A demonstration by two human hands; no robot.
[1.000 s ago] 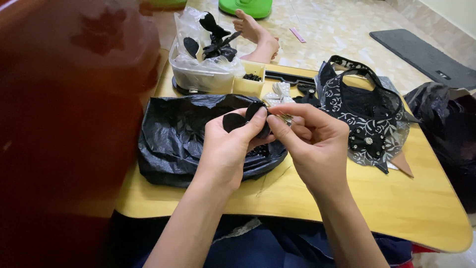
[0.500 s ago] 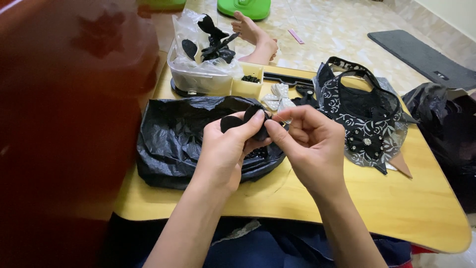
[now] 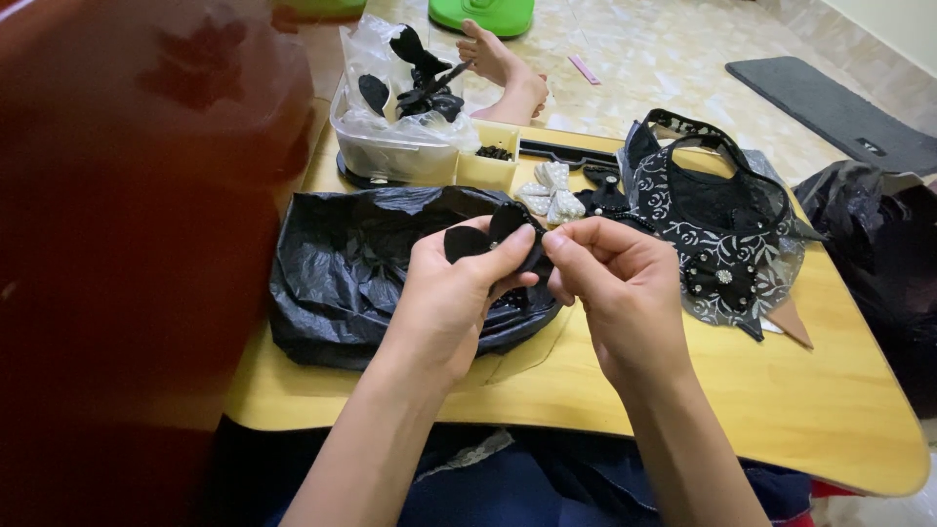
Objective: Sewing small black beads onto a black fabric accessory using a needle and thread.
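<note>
**Low wooden counter, hands on a black bow**

A wooden counter (image 3: 781,390) carries a black plastic bag (image 3: 342,263). Above it, the left hand (image 3: 454,293) pinches a black fabric bow (image 3: 483,239); the right hand (image 3: 615,283) nips its edge, fingertips closed. Small, steady pinches suit this best.

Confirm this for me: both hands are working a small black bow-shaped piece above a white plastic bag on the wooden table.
Not quite. The head view shows the plastic bag is black, not white. The rest holds: the left hand and right hand meet on the small black bow-shaped piece, above that bag on the wooden table.
</note>
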